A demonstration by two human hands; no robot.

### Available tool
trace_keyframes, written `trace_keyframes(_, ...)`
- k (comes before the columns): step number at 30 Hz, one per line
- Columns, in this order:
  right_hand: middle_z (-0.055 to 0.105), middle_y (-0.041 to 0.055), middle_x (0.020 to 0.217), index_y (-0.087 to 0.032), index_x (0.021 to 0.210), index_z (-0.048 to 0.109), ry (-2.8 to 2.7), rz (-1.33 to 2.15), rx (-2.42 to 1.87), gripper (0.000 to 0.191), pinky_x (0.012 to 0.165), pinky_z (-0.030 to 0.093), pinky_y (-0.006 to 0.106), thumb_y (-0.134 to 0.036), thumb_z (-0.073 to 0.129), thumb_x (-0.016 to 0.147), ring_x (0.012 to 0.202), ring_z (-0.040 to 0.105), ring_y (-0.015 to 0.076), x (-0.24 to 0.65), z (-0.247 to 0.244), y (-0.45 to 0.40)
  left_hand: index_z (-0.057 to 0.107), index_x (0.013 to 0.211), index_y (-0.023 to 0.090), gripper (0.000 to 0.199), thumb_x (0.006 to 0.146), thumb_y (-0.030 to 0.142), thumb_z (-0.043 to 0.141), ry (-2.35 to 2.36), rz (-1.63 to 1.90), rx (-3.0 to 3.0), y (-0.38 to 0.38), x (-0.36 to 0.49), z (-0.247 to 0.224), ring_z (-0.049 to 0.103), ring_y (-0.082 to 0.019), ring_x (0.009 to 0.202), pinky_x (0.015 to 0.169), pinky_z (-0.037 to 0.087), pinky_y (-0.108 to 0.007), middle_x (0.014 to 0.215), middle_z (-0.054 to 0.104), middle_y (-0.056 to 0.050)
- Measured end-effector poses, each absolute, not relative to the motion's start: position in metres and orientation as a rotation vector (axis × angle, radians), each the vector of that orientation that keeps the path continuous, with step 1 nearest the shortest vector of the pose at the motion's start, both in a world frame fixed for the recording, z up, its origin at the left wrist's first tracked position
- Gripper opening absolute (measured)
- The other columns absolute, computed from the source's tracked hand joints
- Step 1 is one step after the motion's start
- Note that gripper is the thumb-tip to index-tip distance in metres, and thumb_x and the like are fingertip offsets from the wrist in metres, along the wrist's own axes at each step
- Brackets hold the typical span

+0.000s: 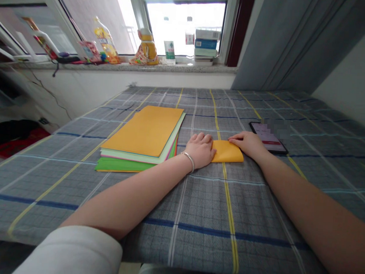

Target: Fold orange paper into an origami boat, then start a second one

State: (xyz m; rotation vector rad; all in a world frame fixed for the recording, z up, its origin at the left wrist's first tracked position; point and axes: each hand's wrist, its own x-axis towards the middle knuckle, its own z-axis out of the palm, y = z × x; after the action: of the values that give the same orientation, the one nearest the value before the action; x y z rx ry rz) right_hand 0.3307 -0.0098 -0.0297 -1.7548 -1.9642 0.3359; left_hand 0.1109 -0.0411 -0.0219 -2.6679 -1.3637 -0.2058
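Note:
A folded piece of orange paper [228, 151] lies on the checked cloth in front of me. My left hand [200, 149], with a silver bangle at its wrist, holds down the paper's left end. Its fingers are bent and close together, and the thumb presses on the paper. At the far right corner, my right hand [245, 142] grips the paper's edge between thumb and fingers; the fingertips are partly hidden. Just left of my left hand is a stack of coloured paper [147, 129], with an orange sheet on top and green and pale sheets below.
A phone [269, 138] with a lit screen lies beyond my right wrist. Grey checked cloth [204, 205] covers the table. On the windowsill [179, 69] at the back stand a bottle of orange drink [106, 40], a yellow container [148, 48], a white-and-green tube [169, 50] and stacked boxes [206, 44].

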Motion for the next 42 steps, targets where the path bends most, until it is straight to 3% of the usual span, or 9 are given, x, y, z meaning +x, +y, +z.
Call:
trace_keyframes(5, 0.077, 0.0046, 0.094, -0.022, 0.091, 0.080, -1.993, 0.321, -1.757, 0.023, 0.081, 0.050, 0.033, -0.031, 0.061, 0.081, 0.093, 0.067, 0.0234, 0.330, -0.030, -0.010, 0.032, 0.148, 0.003, 0.067, 0.100, 0.049, 0.021, -1.439, -0.006, -2.819, -0.038, 0.111, -0.027, 0.018, -0.029, 0.148, 0.120, 0.013, -0.047, 0.159, 0.025, -0.016)
trace_keyframes(12, 0.075, 0.0056, 0.093, -0.021, 0.091, 0.079, -1.999, 0.340, -1.761, 0.022, 0.076, 0.049, 0.032, -0.030, 0.060, 0.081, 0.087, 0.067, 0.0218, 0.331, -0.027, -0.009, 0.029, 0.150, 0.006, 0.088, 0.090, 0.070, 0.028, -1.471, -0.010, -2.813, -0.040, 0.111, -0.027, 0.015, -0.031, 0.149, 0.121, 0.007, -0.050, 0.158, 0.023, -0.017)
trace_keyframes(17, 0.073, 0.0065, 0.098, -0.021, 0.088, 0.076, -2.198, 0.151, -1.490, 0.017, 0.090, 0.043, 0.036, -0.029, 0.064, 0.079, 0.099, 0.061, 0.0239, 0.318, -0.009, -0.020, 0.026, 0.151, 0.003, 0.094, 0.089, 0.073, 0.028, -1.470, -0.001, -2.814, -0.040, 0.112, -0.027, 0.015, -0.030, 0.149, 0.121, 0.007, -0.048, 0.159, 0.021, -0.019)
trace_keyframes(20, 0.072, 0.0042, 0.084, -0.021, 0.083, 0.072, -2.293, 0.470, -1.467, 0.018, 0.069, 0.044, 0.030, -0.032, 0.058, 0.083, 0.075, 0.062, 0.0181, 0.301, -0.003, -0.035, 0.027, 0.150, 0.002, 0.093, 0.090, 0.072, 0.027, -1.460, 0.008, -2.816, -0.039, 0.112, -0.027, 0.016, -0.031, 0.149, 0.121, 0.008, -0.050, 0.158, 0.022, -0.019)
trace_keyframes(23, 0.067, 0.0004, 0.073, -0.021, 0.073, 0.065, -2.422, 0.648, -1.361, 0.015, 0.060, 0.039, 0.027, -0.030, 0.057, 0.082, 0.066, 0.057, 0.0147, 0.291, -0.005, -0.044, 0.028, 0.150, 0.003, 0.087, 0.092, 0.067, 0.028, -1.442, 0.025, -2.806, -0.038, 0.111, -0.028, 0.017, -0.031, 0.149, 0.120, 0.008, -0.052, 0.158, 0.023, -0.019)
trace_keyframes(30, 0.065, -0.0013, 0.072, -0.022, 0.077, 0.064, -2.431, 0.738, -1.442, 0.009, 0.057, 0.037, 0.025, -0.030, 0.058, 0.078, 0.064, 0.054, 0.0136, 0.296, -0.008, -0.044, 0.025, 0.151, 0.003, 0.087, 0.091, 0.067, 0.029, -1.426, 0.061, -2.838, -0.036, 0.109, -0.026, 0.014, -0.031, 0.149, 0.121, 0.007, -0.050, 0.158, 0.020, -0.020)
trace_keyframes(35, 0.065, -0.0009, 0.071, -0.022, 0.081, 0.064, -2.437, 0.841, -1.430, 0.021, 0.056, 0.038, 0.026, -0.043, 0.065, 0.077, 0.064, 0.055, 0.0142, 0.299, -0.007, -0.041, 0.015, 0.153, 0.002, 0.092, 0.090, 0.068, 0.033, -1.339, 0.258, -2.985, -0.028, 0.101, -0.016, 0.005, -0.031, 0.150, 0.120, 0.009, -0.048, 0.159, 0.008, -0.023)
trace_keyframes(42, 0.064, -0.0018, 0.069, -0.022, 0.077, 0.060, -2.428, 0.866, -1.494, 0.033, 0.051, 0.036, 0.026, -0.052, 0.072, 0.069, 0.059, 0.052, 0.0130, 0.301, -0.016, -0.034, 0.013, 0.153, 0.003, 0.094, 0.089, 0.068, 0.037, -1.311, 0.277, -2.997, -0.027, 0.099, -0.013, 0.003, -0.032, 0.150, 0.120, 0.007, -0.048, 0.159, 0.006, -0.025)
